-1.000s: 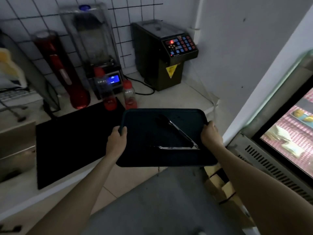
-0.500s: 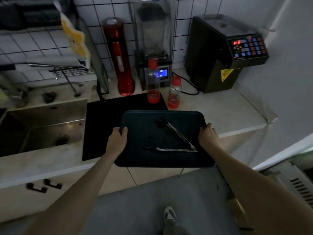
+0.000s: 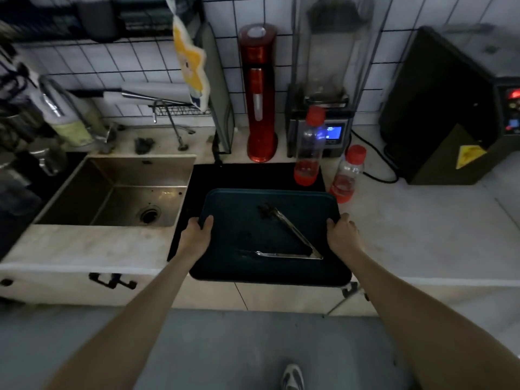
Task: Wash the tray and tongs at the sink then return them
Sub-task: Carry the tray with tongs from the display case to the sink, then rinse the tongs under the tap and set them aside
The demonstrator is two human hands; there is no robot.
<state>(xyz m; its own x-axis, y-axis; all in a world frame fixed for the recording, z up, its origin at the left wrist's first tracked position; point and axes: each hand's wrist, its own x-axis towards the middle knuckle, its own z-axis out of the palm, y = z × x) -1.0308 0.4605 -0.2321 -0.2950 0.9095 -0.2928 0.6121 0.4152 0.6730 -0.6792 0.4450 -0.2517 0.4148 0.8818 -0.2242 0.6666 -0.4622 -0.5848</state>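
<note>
Hands (image 3: 197, 235) at tray (image 3: 239, 266) edges, sink (image 3: 118, 190) left

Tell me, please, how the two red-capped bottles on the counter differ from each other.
The left bottle is taller and stands on the black mat; the right bottle is shorter and stands on the pale counter beside the mat. The left bottle partly covers the blender base; the right bottle stands nearer the tray. Both are clear, upright, red-capped, with a little red liquid at the bottom.
</note>
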